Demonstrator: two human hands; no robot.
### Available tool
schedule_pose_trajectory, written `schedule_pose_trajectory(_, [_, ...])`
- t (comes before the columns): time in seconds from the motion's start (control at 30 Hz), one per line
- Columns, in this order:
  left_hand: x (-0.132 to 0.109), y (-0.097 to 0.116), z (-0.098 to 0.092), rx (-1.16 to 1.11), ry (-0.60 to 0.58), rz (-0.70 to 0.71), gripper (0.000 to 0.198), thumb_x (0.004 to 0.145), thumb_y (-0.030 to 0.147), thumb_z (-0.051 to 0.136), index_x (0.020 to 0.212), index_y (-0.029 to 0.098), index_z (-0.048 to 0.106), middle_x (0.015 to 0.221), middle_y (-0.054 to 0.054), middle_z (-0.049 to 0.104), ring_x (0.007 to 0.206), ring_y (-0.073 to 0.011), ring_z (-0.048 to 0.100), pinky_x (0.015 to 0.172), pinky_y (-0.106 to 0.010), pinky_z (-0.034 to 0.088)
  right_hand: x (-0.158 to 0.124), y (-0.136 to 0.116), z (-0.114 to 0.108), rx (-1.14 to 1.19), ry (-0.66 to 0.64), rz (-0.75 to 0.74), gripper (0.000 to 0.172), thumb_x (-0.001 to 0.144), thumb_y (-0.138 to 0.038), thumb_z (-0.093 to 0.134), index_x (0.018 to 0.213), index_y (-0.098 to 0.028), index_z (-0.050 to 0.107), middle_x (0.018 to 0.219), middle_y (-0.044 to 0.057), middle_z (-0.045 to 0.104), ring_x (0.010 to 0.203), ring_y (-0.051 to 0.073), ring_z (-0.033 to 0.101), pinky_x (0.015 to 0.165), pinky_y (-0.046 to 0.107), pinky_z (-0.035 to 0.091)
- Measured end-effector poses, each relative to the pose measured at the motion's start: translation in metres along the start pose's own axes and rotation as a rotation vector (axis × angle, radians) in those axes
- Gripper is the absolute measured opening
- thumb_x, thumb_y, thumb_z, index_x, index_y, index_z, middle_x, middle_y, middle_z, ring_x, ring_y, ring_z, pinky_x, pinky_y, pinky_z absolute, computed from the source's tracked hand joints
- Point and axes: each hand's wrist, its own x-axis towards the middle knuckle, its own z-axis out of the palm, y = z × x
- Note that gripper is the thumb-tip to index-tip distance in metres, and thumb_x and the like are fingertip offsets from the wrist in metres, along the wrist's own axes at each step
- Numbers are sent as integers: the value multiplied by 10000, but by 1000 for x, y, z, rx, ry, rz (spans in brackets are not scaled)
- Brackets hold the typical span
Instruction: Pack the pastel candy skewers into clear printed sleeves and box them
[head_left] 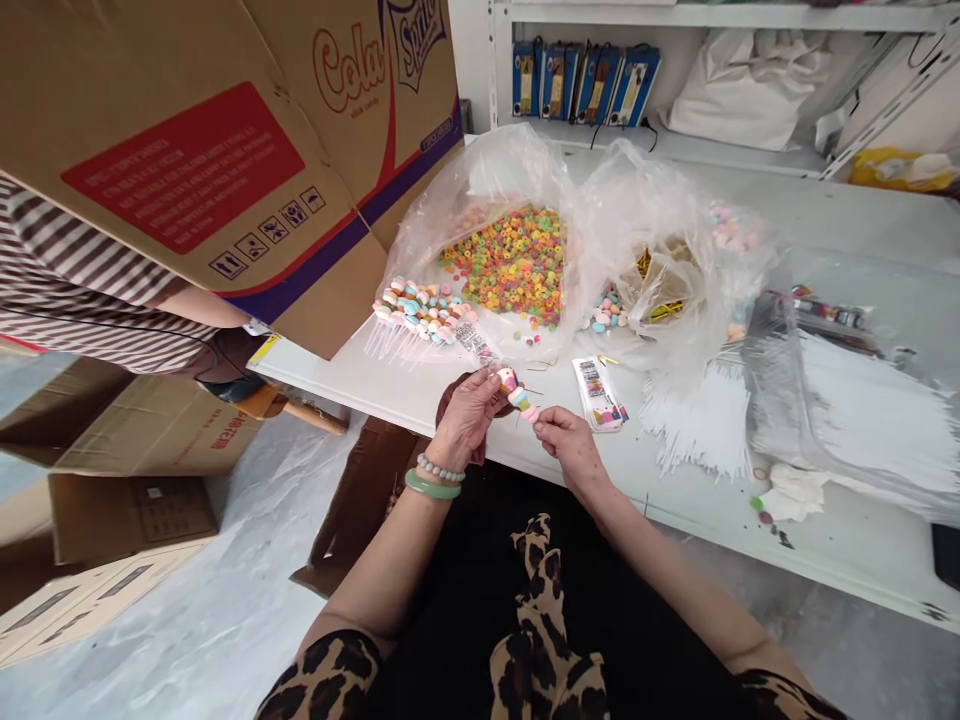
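My left hand (471, 412) is closed around the top of a small candy skewer (517, 393) of pastel sweets, held just in front of the white table's edge (420, 400). My right hand (564, 432) pinches the lower end of the same skewer. A row of finished candy skewers (420, 308) lies on the table beyond my left hand. An open clear bag of colourful ring candies (514, 262) sits behind them.
A second clear bag with pastel sweets and yellow twist ties (660, 290) lies right of centre. White sticks (697, 420) and clear wrappers (862, 410) cover the right. A label strip (598, 392) is by my right hand. A person in stripes (82, 290) holds a large carton (225, 150) at left.
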Motion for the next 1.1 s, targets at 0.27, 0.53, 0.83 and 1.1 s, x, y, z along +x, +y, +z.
schedule_pose_trajectory(0.27, [1,-3,-8,-32,14,-74,303,658,275,819,901,143,693,857,-63,722,788,-163,669,848,-344,510,13,1,-15,611,-469,685,166,747,-137,639,783,-167,480,593,-80,389,414,7,173,379,108,128])
schedule_pose_trajectory(0.53, [2,-7,-9,-26,-57,-66,282,698,278,799,920,134,699,870,-61,710,805,-166,666,850,-347,504,12,-2,-14,661,-564,719,164,874,-153,521,750,-177,417,611,-86,336,409,13,102,364,111,99])
schedule_pose_trajectory(0.83, [-3,2,-6,52,-25,-93,374,724,379,768,1012,158,680,872,-71,704,813,-189,664,785,-350,522,2,12,6,-157,76,-91,133,703,-277,608,629,-200,529,561,-52,465,500,86,345,467,207,277])
schedule_pose_trajectory(1.1, [0,-16,-3,88,206,-48,359,666,434,798,822,139,666,764,-38,687,670,-148,628,700,-309,508,-2,14,-4,-941,238,-755,263,949,-179,387,900,-207,644,776,36,630,711,150,560,623,261,370])
